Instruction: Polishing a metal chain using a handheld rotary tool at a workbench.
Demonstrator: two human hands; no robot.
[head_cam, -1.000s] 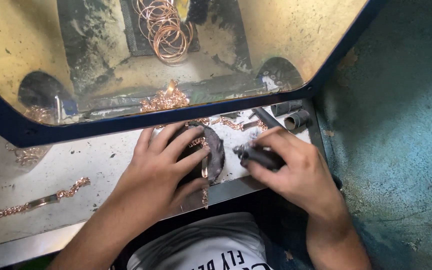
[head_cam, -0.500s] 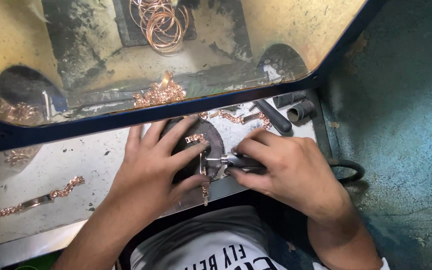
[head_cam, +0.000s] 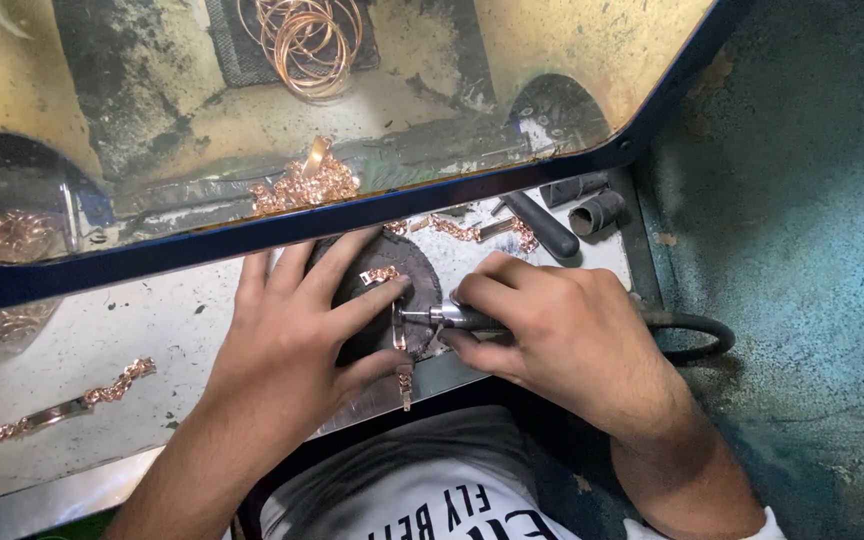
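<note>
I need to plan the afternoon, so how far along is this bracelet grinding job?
Cannot tell what is finished. In hand: left hand pins a copper bracelet on the dark pad; right hand applies the rotary tool. Waiting: chain bracelet, piled chains.

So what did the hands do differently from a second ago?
The right hand swung its rotary tool round until the tip met the rose-gold bracelet, and closed in toward the left hand. The left hand's fingers shifted slightly on the dark pad. Unchanged: the left hand pinning the bracelet, the right gripping the tool, and the other bracelet lying on the bench.
</note>
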